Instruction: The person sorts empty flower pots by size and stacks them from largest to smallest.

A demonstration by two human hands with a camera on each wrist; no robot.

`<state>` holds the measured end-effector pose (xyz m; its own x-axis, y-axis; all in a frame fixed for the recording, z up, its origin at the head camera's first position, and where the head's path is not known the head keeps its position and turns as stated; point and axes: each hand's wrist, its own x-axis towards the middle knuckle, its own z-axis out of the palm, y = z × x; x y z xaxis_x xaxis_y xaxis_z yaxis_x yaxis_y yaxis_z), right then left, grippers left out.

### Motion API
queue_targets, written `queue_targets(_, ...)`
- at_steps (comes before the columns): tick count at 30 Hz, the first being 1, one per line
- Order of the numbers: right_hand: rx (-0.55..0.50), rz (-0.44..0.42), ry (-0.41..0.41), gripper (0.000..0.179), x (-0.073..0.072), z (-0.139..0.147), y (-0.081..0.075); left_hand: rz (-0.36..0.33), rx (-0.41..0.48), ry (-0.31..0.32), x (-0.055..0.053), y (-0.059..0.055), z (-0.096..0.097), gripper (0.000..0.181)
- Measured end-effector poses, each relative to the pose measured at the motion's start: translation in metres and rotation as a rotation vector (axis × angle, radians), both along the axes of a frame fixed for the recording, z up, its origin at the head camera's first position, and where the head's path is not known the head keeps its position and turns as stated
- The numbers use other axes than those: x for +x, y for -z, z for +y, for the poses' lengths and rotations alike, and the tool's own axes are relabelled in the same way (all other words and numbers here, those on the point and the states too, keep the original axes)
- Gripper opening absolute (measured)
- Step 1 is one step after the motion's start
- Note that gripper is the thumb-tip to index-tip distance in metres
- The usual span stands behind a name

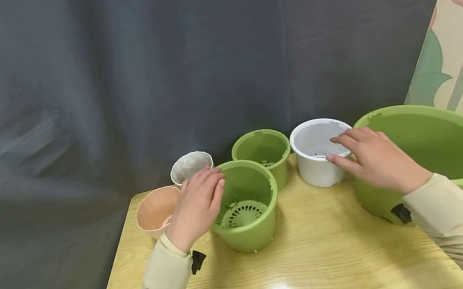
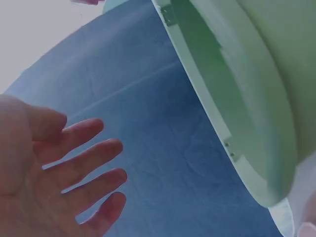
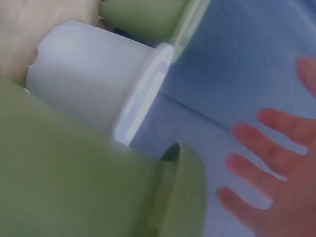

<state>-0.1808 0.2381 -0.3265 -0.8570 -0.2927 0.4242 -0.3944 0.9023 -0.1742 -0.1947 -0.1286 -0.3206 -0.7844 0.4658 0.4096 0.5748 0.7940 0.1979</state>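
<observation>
My left hand (image 1: 198,206) hovers over the left rim of a green pot (image 1: 250,237) with a slotted bottom. Its fingers look slightly bent and hold nothing; the left wrist view shows the same hand (image 2: 64,163) apart from the green rim (image 2: 281,148). Above the gap between a white pot (image 1: 320,170) and a large green tub (image 1: 421,142) is my right hand (image 1: 378,157). In the right wrist view its fingers (image 3: 252,173) are spread, away from the white pot (image 3: 89,74) and the green tub (image 3: 74,168).
Behind my left hand stand a peach pot (image 1: 154,209) and a small whitish pot (image 1: 191,166). A second green pot (image 1: 280,172) sits at the back beside the white one. All rest on a wooden table (image 1: 316,253), with a dark curtain (image 1: 199,67) behind.
</observation>
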Motion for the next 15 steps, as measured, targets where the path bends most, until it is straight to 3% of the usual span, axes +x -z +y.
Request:
queue_targets(4,-0.058,0.136,0.007,0.015,0.007,0.007,-0.005,0.129,0.079,0.053,0.002,-0.002,0.006,0.020)
queue_targets(7,-0.117,0.213,0.044,0.009,0.013,0.015,-0.010,0.189,0.119,0.091,0.006,-0.002,0.009,0.016)
queue_targets(11,-0.234,0.314,0.162,0.013,0.024,0.032,-0.015,0.200,0.136,0.099,0.011,-0.002,0.010,0.016)
queue_targets(15,-0.382,0.415,0.324,0.019,0.039,0.056,-0.016,0.160,0.157,0.084,0.020,0.003,0.008,0.016)
